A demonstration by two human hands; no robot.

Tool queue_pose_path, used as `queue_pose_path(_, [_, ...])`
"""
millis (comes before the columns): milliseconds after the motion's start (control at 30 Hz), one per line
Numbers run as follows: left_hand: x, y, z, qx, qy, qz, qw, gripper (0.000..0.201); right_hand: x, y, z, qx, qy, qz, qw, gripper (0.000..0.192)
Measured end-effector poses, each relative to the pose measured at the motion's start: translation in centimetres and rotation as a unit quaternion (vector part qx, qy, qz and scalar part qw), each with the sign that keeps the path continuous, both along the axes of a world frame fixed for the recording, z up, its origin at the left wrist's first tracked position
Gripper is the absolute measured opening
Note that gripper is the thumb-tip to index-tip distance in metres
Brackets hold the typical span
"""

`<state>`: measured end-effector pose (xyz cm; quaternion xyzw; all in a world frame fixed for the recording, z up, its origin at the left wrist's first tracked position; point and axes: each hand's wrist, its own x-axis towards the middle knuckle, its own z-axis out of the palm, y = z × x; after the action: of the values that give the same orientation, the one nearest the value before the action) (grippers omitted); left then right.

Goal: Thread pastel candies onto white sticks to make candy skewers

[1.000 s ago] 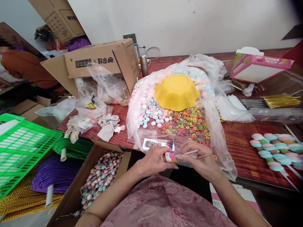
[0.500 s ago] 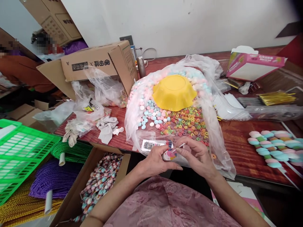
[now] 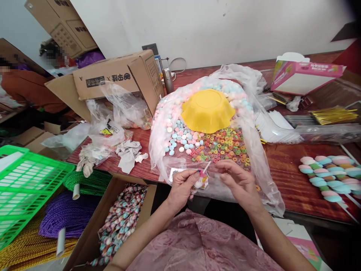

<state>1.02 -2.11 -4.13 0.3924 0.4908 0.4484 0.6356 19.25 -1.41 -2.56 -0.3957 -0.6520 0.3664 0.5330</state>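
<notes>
My left hand (image 3: 183, 184) pinches a small white piece with a colourful print (image 3: 201, 181) between thumb and fingers; its exact kind is unclear. A thin white stick (image 3: 207, 167) slants up from its top edge. Just right of it, my right hand (image 3: 235, 180) hovers with fingers apart, holding nothing. Partly covered by my left hand is a white label with a black code (image 3: 174, 171). Beyond both hands, pink, white and blue candies (image 3: 183, 141) and ring-shaped coloured candies (image 3: 222, 146) lie on clear plastic sheeting (image 3: 255, 150).
An upturned yellow bowl (image 3: 208, 109) sits among the candies. Twisted marshmallow sticks (image 3: 328, 175) lie at right. At left are a cardboard box (image 3: 113, 77), a green basket (image 3: 31, 188) and a carton of wrapped candies (image 3: 121, 218). Another person (image 3: 31, 90) sits far left.
My right hand has let go of the white stick and drawn off to the right, its fingers opening. The stick now stands up from the piece in my left hand.
</notes>
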Motion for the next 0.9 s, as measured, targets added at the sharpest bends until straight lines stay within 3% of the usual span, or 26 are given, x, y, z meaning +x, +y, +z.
queue_pose_path(100, [0.4, 0.1, 0.1, 0.035, 0.003, 0.021, 0.999, 0.049, -0.7, -0.7, -0.7, -0.028, 0.009, -0.049, 0.998, 0.025])
queue_pose_path(200, [1.0, -0.3, 0.7, 0.084, 0.036, 0.003, 0.996, 0.043, -2.2, -1.2, -1.3, -0.018, -0.011, -0.081, 0.997, 0.004])
queue_pose_path(233, [1.1, -0.5, 0.8, 0.088, 0.037, -0.002, 0.995, 0.043, -2.5, -1.2, -1.4, -0.005, -0.01, -0.091, 0.996, 0.005])
queue_pose_path(400, [1.1, -1.2, 0.7, 0.047, 0.001, -0.042, 0.998, 0.048, -2.8, -1.1, -1.8, 0.061, -0.019, -0.109, 0.992, 0.009])
queue_pose_path(600, [0.6, -0.9, 0.6, 0.029, -0.038, -0.117, 0.992, 0.052, -3.6, -1.2, -2.6, 0.068, 0.061, -0.121, 0.988, 0.01])
queue_pose_path(733, [0.0, -0.5, 1.1, 0.026, 0.001, -0.169, 0.985, 0.049, -4.2, -0.8, -3.2, 0.051, 0.085, -0.132, 0.986, 0.006])
queue_pose_path(900, [0.0, -0.4, 1.1, -0.049, -0.008, -0.145, 0.988, 0.054, -2.6, -0.1, -2.7, 0.031, 0.091, -0.131, 0.987, 0.013])
